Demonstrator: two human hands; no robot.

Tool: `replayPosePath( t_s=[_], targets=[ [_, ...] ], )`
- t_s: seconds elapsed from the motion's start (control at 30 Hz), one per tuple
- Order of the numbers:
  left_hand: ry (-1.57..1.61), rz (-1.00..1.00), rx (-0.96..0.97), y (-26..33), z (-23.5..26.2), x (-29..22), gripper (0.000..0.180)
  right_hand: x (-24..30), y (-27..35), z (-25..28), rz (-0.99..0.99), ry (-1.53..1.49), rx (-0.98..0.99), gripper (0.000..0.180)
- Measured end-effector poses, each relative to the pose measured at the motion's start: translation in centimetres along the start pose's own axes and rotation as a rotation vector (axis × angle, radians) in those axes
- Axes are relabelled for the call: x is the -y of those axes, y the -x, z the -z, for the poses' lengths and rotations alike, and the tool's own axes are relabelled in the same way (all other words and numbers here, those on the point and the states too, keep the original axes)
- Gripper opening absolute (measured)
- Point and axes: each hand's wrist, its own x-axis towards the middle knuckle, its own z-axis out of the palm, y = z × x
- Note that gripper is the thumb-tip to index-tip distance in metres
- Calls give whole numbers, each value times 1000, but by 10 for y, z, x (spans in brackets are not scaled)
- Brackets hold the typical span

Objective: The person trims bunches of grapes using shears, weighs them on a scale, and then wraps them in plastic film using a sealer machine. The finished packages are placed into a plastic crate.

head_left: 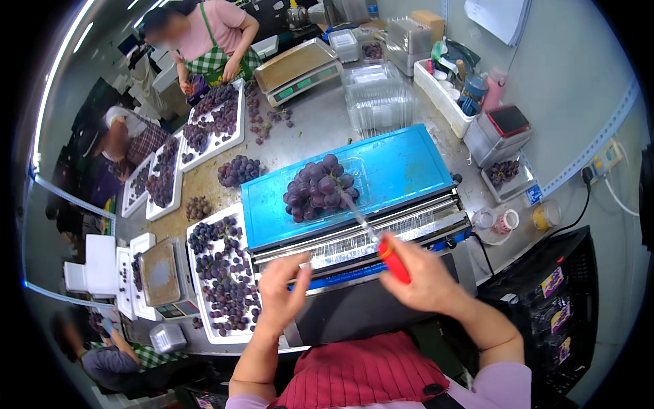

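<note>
My right hand (424, 276) is closed around a red-handled tool (394, 260) with a long, thin metal end. Its tip reaches the right side of a bunch of dark purple grapes (315, 187); whether it touches them I cannot tell. The bunch lies in a clear plastic tray (361, 178) on the blue top (402, 160) of a film-wrapping machine. Clear film (354, 240) stretches along the machine's front. At the front left edge, my left hand (281, 292) has thumb and finger nearly together over a small whitish bit, too small to name.
Left of the machine stands a white foam tray (225, 327) of loose grape bunches. Stacked clear boxes (381, 109) and a scale (296, 68) sit behind. Black crates (555, 307) stand at the right. Across the table a person in a green-checked apron (216, 58) handles grapes; others work at the left.
</note>
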Motion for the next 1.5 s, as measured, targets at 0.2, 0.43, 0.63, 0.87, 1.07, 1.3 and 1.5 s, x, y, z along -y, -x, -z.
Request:
replayPosePath(
  t_s=[0.2,0.43,0.63,0.87,1.07,1.3,1.5],
  targets=[
    [-69,-41,-89,-72,-6,34,25,-36,-16,30,-63,536,-92,59],
    [-126,-58,52,-116,-28,49,38,-47,-30,17,-61,534,36,60],
    [-35,-35,85,-123,-35,57,39,-47,-40,13,-71,467,90,60],
    [-48,-65,76,-123,-35,59,37,-45,-43,12,-88,445,132,60],
    [-50,-51,89,-124,-34,57,35,-48,-37,5,-22,485,77,61],
    [-59,-25,82,-126,-32,55,34,-57,-38,6,-2,507,-54,62],
    [-91,-54,129,-127,-30,56,36,-63,-49,14,46,551,-41,62]
  ],
)
